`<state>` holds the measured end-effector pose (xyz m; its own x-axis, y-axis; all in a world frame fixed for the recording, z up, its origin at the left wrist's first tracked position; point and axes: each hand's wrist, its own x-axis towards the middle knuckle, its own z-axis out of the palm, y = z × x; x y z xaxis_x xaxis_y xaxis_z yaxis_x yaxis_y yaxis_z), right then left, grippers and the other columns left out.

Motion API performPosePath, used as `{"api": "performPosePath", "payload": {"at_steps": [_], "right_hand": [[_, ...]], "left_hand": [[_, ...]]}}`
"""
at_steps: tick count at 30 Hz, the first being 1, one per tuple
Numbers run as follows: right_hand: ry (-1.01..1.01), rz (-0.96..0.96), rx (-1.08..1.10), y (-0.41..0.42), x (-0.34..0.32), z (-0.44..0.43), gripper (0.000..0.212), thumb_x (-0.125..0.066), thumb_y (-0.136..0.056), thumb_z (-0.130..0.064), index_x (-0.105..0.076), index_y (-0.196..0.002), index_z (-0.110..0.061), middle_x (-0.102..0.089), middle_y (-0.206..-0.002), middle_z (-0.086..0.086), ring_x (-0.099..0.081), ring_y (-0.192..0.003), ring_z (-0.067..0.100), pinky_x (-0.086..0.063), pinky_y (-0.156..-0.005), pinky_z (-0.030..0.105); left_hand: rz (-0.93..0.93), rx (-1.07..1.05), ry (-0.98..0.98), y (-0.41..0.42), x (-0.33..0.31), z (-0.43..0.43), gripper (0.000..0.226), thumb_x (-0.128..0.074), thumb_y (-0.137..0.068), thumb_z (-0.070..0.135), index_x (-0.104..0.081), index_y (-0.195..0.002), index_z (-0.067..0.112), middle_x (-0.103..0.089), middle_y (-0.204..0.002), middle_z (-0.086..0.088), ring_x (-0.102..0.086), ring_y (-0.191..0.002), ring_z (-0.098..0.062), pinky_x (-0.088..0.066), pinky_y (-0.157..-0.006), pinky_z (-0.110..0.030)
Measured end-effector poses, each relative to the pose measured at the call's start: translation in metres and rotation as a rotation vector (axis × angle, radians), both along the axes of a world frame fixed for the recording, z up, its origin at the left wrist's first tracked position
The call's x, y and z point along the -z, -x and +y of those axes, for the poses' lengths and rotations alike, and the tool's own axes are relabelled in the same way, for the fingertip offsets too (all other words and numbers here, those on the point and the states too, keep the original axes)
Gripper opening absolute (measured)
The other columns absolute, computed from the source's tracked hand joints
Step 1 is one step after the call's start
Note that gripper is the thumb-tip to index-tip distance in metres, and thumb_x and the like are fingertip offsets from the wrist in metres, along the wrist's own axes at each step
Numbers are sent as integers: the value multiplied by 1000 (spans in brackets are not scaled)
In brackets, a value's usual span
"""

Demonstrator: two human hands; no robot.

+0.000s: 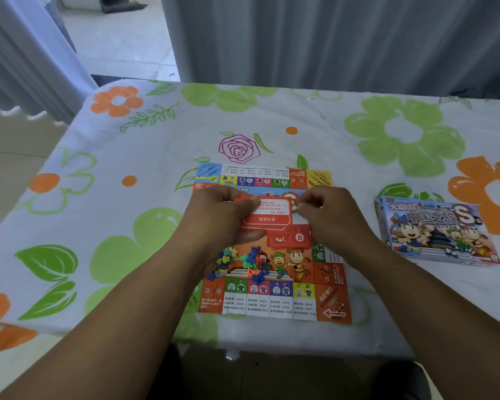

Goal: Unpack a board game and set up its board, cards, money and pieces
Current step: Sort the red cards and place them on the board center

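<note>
The unfolded paper game board (286, 298) lies flat in the middle of the table. Above its centre my left hand (214, 220) grips a stack of red cards (267, 219) from the left side. My right hand (326, 215) pinches the top card's right edge. Another red card (289, 236) with a question mark lies on the board just below the stack. A heap of small coloured plastic pieces (243, 262) sits on the board's picture area, near my left wrist.
The game box (436, 229) lies face up on the flowered tablecloth (127, 226) to the right of the board. Grey curtains (329, 39) hang behind the table's far edge. The near table edge runs just below the board.
</note>
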<state>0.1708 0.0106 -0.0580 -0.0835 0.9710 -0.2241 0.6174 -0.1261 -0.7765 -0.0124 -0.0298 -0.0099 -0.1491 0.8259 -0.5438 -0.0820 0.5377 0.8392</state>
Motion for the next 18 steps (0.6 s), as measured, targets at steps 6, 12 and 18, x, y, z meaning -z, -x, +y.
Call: {"api": "performPosePath", "payload": {"at_steps": [6, 12, 18], "right_hand": [[155, 465, -37, 5, -34, -14, 16, -62, -97, -29, -69, -95, -15, -72, -79, 3, -67, -62, 20, -52, -52, 29], [41, 404, 43, -5, -34, -12, 5, -71, -91, -11, -66, -91, -13, -71, -80, 13, -64, -59, 25, -51, -47, 29], [25, 419, 98, -14, -39, -13, 7, -67, -94, -14, -66, -89, -9, -68, -76, 13, -58, -54, 16, -48, -47, 28]], "left_hand": [[-12, 3, -11, -6, 1, -1, 19, -71, -90, 22, -63, -86, 5, -72, -98, -16, -76, -79, -26, -61, -58, -29], [-180, 19, 6, -9, -1, -2, 16, -67, -93, 15, -65, -96, 0, -73, -102, -18, -75, -84, -28, -62, -63, -31], [-196, 16, 31, -7, -3, -4, 15, -60, -93, -3, -63, -107, -4, -72, -106, -20, -75, -87, -33, -61, -59, -29]]}}
